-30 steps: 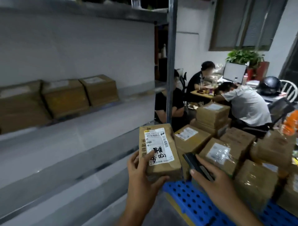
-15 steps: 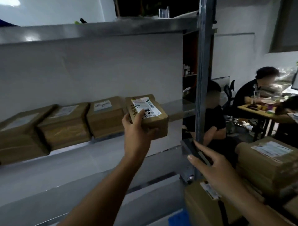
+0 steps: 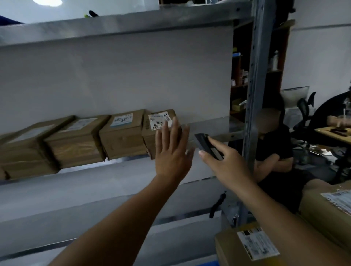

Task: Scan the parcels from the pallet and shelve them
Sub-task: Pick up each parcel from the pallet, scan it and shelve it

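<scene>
That small brown cardboard parcel [image 3: 152,138] sits last in the row on the grey metal shelf [image 3: 209,123], left hand [image 3: 171,151] spread flat at its front, right hand [image 3: 228,161] gripping a dark scanner [image 3: 206,145]; looks light and stiff, I'd grab it by the sides.

A light [image 3: 47,1] is glaring above a white wall [image 3: 123,76]; a bookcase [image 3: 284,49], chair [image 3: 304,111] and desk [image 3: 331,133] are standing at right.

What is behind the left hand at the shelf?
The rightmost parcel in the row on the shelf, its white label and top showing. The left hand covers its right front face, so contact cannot be told. The right hand holds a dark scanner beside it.
</scene>
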`<action>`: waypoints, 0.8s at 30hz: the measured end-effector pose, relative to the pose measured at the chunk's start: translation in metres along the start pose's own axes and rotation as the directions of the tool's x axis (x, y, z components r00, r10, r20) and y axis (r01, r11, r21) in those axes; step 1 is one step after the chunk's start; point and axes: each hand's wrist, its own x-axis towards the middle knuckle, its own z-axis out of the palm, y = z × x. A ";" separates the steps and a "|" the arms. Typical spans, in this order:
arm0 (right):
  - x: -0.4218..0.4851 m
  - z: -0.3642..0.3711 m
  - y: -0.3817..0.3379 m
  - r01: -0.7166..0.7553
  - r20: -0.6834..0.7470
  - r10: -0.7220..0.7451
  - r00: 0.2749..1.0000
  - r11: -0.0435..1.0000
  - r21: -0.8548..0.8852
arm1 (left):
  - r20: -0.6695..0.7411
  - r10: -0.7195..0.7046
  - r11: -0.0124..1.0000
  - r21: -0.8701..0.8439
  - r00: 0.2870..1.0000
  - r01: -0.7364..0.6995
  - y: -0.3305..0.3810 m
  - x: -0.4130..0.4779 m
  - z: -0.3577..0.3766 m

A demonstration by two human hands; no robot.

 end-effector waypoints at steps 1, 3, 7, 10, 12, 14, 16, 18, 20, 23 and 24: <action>-0.002 -0.002 0.002 0.010 -0.001 -0.010 1.000 1.000 -0.001 | 0.056 0.033 0.999 0.042 0.998 -0.035 -0.005 0.001 0.008; -0.011 -0.006 0.007 0.032 -0.002 -0.032 0.999 0.999 -0.017 | 0.103 0.052 0.994 0.095 0.993 -0.062 -0.019 0.008 0.018; -0.034 -0.025 0.021 -0.012 0.036 0.014 0.999 0.999 -0.038 | 0.233 0.020 0.986 0.159 0.972 -0.059 -0.040 0.036 0.028; -0.059 -0.047 0.025 -0.080 0.031 0.082 0.996 0.994 -0.069 | 0.313 -0.038 0.989 0.151 0.949 -0.010 -0.044 0.053 0.032; -0.083 -0.065 0.026 -0.115 0.003 0.116 0.993 0.989 -0.095 | 0.308 -0.045 0.996 0.089 0.950 0.019 -0.040 0.055 0.027; -0.110 -0.085 0.028 -0.169 -0.052 0.164 0.985 0.978 -0.125 | 0.223 -0.031 0.999 -0.034 0.974 0.040 -0.025 0.046 0.025; -0.139 -0.107 0.032 -0.235 -0.107 0.221 0.969 0.961 -0.147 | 0.071 0.014 0.974 -0.227 0.997 0.002 0.001 0.023 0.033; -0.171 -0.130 0.038 -0.307 -0.143 0.289 0.947 0.943 -0.128 | 0.068 0.073 0.893 -0.448 0.995 -0.035 0.041 -0.009 0.049; -0.203 -0.149 0.044 -0.372 -0.199 0.347 0.916 0.923 -0.102 | 0.163 0.196 0.728 -0.685 0.967 -0.033 0.090 -0.044 0.060; -0.240 -0.172 0.050 -0.461 -0.328 0.409 0.851 0.882 -0.098 | 0.200 0.450 0.418 -0.909 0.870 -0.007 0.166 -0.076 0.070; -0.251 -0.179 0.052 -0.492 -0.363 0.431 0.826 0.866 -0.093 | 0.201 0.518 0.331 -0.943 0.832 0.022 0.188 -0.080 0.076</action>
